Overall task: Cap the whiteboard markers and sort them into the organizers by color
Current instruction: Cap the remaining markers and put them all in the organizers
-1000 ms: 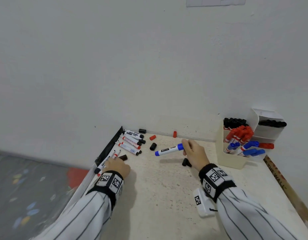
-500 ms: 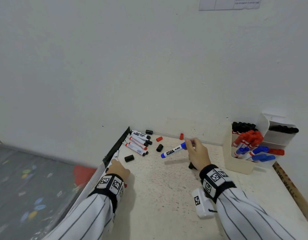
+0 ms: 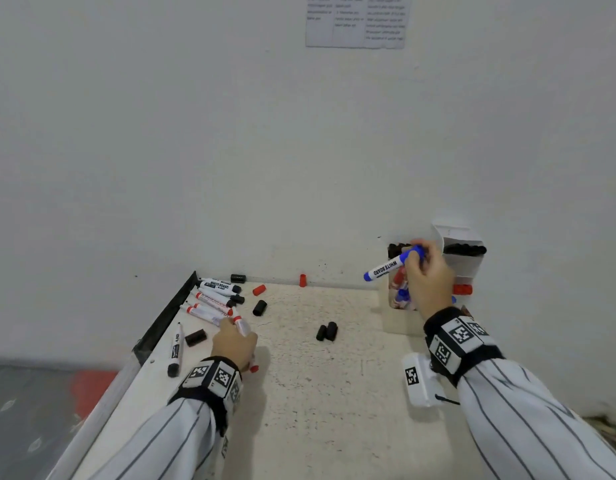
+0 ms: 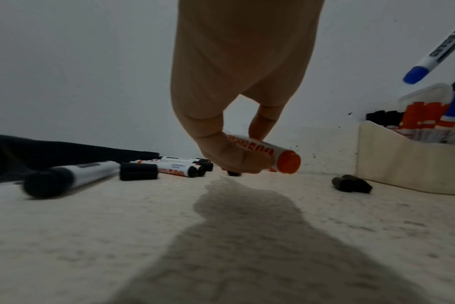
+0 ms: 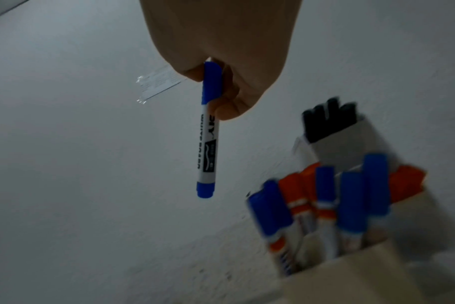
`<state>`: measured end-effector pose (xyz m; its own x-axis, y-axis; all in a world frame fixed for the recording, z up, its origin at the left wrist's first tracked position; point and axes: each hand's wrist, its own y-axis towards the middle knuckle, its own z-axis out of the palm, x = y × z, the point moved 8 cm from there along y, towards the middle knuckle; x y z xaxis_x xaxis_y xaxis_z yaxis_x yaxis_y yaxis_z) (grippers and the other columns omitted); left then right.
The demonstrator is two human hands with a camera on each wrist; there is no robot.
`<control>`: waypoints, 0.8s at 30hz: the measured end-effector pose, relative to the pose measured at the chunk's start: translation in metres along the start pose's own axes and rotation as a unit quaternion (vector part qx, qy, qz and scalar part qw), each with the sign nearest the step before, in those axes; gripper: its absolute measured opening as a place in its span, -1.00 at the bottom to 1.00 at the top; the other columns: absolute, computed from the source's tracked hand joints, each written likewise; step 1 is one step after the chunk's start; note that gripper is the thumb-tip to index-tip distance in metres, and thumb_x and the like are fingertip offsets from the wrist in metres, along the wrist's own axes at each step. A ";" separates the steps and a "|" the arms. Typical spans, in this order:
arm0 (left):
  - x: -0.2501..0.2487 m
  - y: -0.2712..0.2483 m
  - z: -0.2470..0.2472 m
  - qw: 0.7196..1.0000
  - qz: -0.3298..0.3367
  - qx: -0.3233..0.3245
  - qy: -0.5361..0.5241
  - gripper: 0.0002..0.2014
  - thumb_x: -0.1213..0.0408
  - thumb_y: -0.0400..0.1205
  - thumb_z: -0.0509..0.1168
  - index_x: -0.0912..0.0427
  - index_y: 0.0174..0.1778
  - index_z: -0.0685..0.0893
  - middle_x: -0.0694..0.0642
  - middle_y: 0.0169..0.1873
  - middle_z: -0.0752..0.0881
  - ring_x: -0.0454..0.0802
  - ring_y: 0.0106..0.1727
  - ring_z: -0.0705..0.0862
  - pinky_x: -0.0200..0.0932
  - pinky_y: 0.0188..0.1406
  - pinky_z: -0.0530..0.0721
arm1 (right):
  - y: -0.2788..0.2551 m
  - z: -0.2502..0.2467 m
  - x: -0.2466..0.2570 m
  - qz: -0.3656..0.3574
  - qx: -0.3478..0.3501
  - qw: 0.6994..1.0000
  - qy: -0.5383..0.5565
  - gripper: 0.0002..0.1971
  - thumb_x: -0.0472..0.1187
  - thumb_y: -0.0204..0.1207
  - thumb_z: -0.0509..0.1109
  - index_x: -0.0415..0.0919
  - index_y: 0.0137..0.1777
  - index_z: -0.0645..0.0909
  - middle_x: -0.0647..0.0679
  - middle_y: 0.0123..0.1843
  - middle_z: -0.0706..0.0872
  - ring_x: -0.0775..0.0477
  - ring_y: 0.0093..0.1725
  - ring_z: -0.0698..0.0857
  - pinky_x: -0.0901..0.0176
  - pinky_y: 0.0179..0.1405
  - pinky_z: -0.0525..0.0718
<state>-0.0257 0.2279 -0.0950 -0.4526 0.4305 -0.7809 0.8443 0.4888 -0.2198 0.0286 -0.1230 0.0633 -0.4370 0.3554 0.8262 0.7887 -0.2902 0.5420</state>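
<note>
- White wall stands behind a pale speckled table (image 3: 299, 393).
- Right hand (image 3: 429, 277) pinches the capped blue marker (image 3: 391, 265) by its cap, up above the cream organizer (image 3: 400, 322).
- Left hand (image 3: 234, 344) curls round a red marker (image 4: 270, 155) low over the table.
- Step now, I think: drop blue in with the other blue markers (image 5: 351, 197).
- Next it needs tipping tail down.
- Loose caps (image 3: 327, 331) wait near.

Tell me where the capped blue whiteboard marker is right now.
In the head view, the capped blue whiteboard marker is at right, held off the table by the right hand above the cream plastic organizer.
</note>
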 end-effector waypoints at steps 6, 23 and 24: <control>-0.021 0.000 0.032 1.000 0.017 0.017 -0.009 -0.48 0.29 0.64 0.24 0.27 0.49 0.23 0.38 0.16 0.60 0.16 -0.17 0.71 -0.08 -0.37 0.73 | 0.028 -0.089 -0.013 -0.044 -0.108 0.990 -0.081 -0.79 -0.32 0.56 0.17 -0.34 0.12 0.55 -0.11 -0.17 0.63 0.30 -0.42 0.53 0.57 -0.39 0.44; -0.028 0.016 0.047 0.999 0.005 0.032 0.031 -0.48 0.29 0.62 0.24 0.26 0.49 0.27 0.34 0.24 0.58 0.17 0.01 0.62 -0.21 -0.40 0.57 | 0.039 -0.089 -0.097 0.000 0.011 0.976 -0.216 -0.80 -0.43 0.56 0.25 -0.40 0.15 0.58 -0.32 0.02 0.71 -0.10 -0.14 0.59 0.21 -0.09 0.50; -0.029 0.016 0.047 0.999 0.007 0.034 0.028 -0.49 0.29 0.62 0.24 0.26 0.49 0.27 0.34 0.25 0.58 0.16 0.01 0.62 -0.18 -0.33 0.61 | 0.040 -0.090 -0.098 -0.002 0.005 0.976 -0.220 -0.80 -0.43 0.56 0.25 -0.40 0.15 0.58 -0.32 0.01 0.71 -0.10 -0.15 0.59 0.22 -0.09 0.49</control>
<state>0.0150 0.1872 -0.1034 -0.4549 0.4794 -0.7505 0.8668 0.4316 -0.2497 0.0641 -0.2492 0.0174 -0.2148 0.7039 0.6770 0.7925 -0.2796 0.5421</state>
